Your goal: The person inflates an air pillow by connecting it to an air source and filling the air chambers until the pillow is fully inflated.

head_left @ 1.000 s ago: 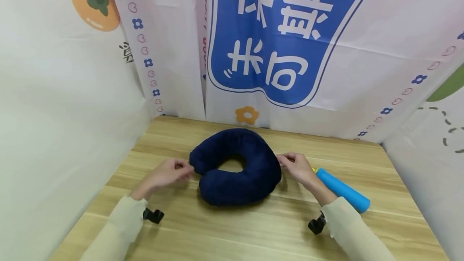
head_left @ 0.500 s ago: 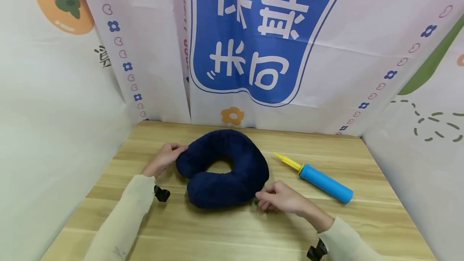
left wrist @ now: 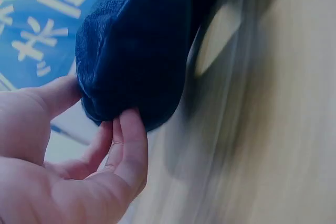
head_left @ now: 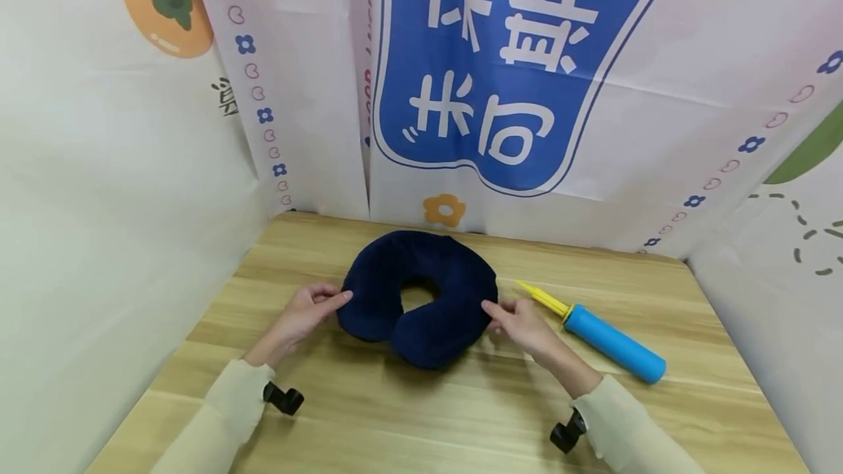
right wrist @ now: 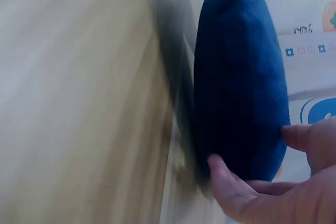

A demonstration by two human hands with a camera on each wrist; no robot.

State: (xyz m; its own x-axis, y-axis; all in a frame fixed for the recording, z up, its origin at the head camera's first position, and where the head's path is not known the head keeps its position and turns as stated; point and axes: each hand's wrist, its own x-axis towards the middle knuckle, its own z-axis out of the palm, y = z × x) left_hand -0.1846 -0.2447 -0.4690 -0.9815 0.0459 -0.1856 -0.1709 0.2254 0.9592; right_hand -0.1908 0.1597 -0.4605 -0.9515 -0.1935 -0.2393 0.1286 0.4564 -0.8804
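A navy blue U-shaped neck pillow [head_left: 461, 269] is in the middle of the head view, its opening facing the front edge of the table. My left hand [head_left: 306, 313] pinches its left side, thumb on top. On the opposite side, my right hand [head_left: 523, 328] holds the pillow's edge between thumb and fingers. The left wrist view shows a rounded part of the pillow [left wrist: 136, 51] between the thumb and the fingers below. Seen from the right wrist, the pillow [right wrist: 239, 77] stands edge-on, with its dark shadow beside it on the wood.
A blue hand pump [head_left: 615, 342] with a yellow nozzle [head_left: 543, 298] lies to the right of my right hand. The wooden table [head_left: 395, 423] meets printed white cloth [head_left: 316, 93] at the back and both sides.
The pillow has turned, so its opening faces the front instead of the left. Both hands have shifted along its edge, and the right hand has moved up from the pillow's lower right to its right side.
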